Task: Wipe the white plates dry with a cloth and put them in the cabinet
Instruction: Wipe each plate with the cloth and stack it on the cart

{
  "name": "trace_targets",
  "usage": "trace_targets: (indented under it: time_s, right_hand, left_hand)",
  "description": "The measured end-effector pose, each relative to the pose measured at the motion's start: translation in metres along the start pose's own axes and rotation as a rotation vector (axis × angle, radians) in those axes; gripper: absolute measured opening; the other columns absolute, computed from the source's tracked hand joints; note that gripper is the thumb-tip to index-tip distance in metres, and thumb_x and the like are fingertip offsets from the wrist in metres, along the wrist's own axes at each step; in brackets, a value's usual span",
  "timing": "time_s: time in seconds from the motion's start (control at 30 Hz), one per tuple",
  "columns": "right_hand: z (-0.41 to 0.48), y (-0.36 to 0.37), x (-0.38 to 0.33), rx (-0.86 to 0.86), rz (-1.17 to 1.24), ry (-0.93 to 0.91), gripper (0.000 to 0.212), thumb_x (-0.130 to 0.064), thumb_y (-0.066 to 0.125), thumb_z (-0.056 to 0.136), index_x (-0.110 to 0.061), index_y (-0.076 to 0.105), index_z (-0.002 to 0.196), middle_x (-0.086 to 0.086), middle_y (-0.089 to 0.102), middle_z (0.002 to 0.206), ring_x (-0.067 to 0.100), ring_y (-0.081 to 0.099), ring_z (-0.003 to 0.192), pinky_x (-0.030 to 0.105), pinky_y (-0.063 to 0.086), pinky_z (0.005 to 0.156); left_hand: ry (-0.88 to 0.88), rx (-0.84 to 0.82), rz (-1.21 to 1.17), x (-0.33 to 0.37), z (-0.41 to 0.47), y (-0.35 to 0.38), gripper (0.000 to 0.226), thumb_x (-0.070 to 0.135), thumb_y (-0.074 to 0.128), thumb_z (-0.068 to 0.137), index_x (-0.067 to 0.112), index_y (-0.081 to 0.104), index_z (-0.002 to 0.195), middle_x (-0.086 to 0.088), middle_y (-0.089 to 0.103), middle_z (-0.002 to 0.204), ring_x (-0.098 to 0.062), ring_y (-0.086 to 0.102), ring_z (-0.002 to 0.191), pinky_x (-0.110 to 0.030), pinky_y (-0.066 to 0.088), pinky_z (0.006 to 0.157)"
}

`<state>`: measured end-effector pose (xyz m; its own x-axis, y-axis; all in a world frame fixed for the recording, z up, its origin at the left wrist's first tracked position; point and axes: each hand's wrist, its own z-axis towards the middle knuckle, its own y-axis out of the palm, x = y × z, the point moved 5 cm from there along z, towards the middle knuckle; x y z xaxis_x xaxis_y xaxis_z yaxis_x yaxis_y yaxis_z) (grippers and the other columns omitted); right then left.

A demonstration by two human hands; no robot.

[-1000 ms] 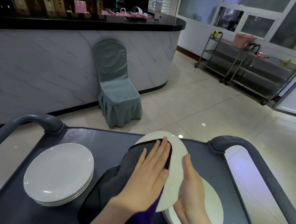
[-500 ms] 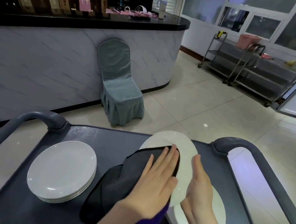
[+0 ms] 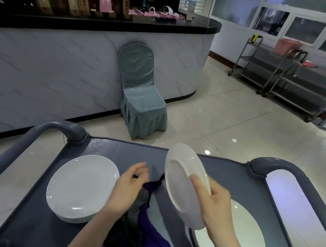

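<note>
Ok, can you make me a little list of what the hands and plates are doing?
right hand: grips a plate, lifted and tilted
left hand: holds the cloth beside that plate
left pile: plates stacked on the cart
right pile: more plates, under the right hand
behind: covered chair by the counter

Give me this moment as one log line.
right hand: holds tilted white plate by rim | left hand: grips cloth beside it | cart: left stack, right stack
</note>
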<state>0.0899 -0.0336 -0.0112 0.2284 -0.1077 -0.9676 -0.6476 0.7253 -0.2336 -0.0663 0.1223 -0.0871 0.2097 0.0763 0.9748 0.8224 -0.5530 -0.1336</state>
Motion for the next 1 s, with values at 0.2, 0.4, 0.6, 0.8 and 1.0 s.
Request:
trace_targets:
  time_s: [0.2,0.4,0.6,0.8,1.0]
  right_hand:
    - [-0.023,0.074,-0.021,-0.301,-0.507,-0.599,0.039,-0.042,0.049,0.098,-0.045,0.055,0.137,-0.013,0.076,0.099,0.003,0.069,0.083,0.024,0.054,0.068]
    - [-0.038,0.135,-0.018,-0.598,-0.734,-0.775,0.045,-0.047,0.046,0.1,-0.026,0.061,0.137,-0.014,0.061,0.138,0.01,0.06,0.125,0.03,0.056,0.094]
    - [0.005,0.147,0.016,-0.431,-0.622,-0.268,0.052,-0.058,0.04,0.099,-0.035,0.046,0.146,-0.02,0.038,0.153,0.0,0.032,0.141,0.021,0.025,0.116]
    - [0.017,0.176,0.065,-0.334,-0.455,0.208,0.041,-0.017,0.068,0.091,-0.04,0.06,0.124,0.0,0.058,0.114,0.009,0.06,0.084,0.008,0.041,0.072]
    - [0.016,0.214,0.075,-0.314,-0.275,0.324,0.047,-0.003,0.065,0.084,-0.041,0.071,0.11,0.004,0.07,0.098,0.023,0.066,0.085,0.029,0.055,0.083]
  left_hand:
    - [-0.127,0.066,-0.454,0.043,-0.015,-0.041,0.023,0.03,0.057,0.098,0.018,0.066,0.116,-0.003,0.074,0.106,-0.025,0.074,0.089,-0.033,0.06,0.065]
    - [-0.179,0.292,-0.418,0.015,-0.018,-0.085,0.029,-0.003,0.063,0.088,0.018,0.069,0.107,-0.005,0.075,0.092,-0.021,0.071,0.079,-0.03,0.059,0.058]
    - [-0.192,0.397,-0.363,-0.029,-0.01,-0.145,0.04,-0.003,0.063,0.085,0.033,0.077,0.095,0.009,0.075,0.093,-0.02,0.066,0.096,-0.036,0.055,0.069]
    - [-0.272,0.426,-0.41,-0.08,-0.01,-0.184,0.037,0.004,0.064,0.085,0.035,0.074,0.101,0.002,0.073,0.108,-0.029,0.063,0.107,-0.049,0.055,0.084]
    - [-0.27,0.482,-0.312,-0.1,-0.013,-0.204,0.037,0.006,0.065,0.082,0.036,0.066,0.104,0.004,0.07,0.105,-0.024,0.065,0.101,-0.048,0.056,0.084]
